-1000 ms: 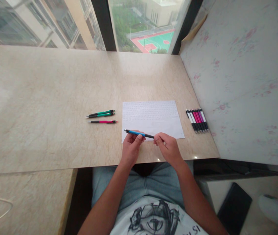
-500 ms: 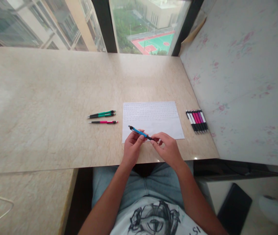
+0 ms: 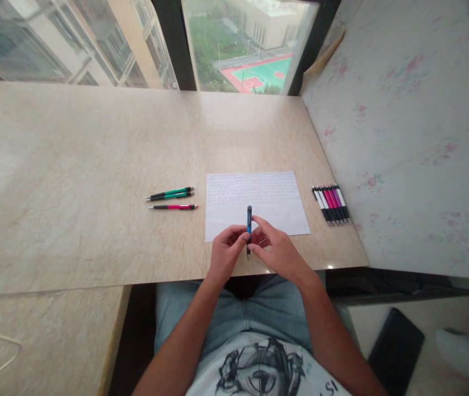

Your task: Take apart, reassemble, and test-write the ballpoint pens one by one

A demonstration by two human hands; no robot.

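From the head view, my left hand (image 3: 226,248) and right hand (image 3: 273,250) meet over the near edge of the worktop (image 3: 94,165), fingers of both closed on the blue pen (image 3: 249,220), which stands between them, tip toward me. Just beyond my fingers lies the written sheet (image 3: 255,198). Left of them lie three pens (image 3: 171,198); right, a row of pens (image 3: 331,203).

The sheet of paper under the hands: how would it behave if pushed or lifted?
The sheet of paper looks thin and lies flat, so probably floppy and very light. On the smooth, glossy table it would likely slide easily.
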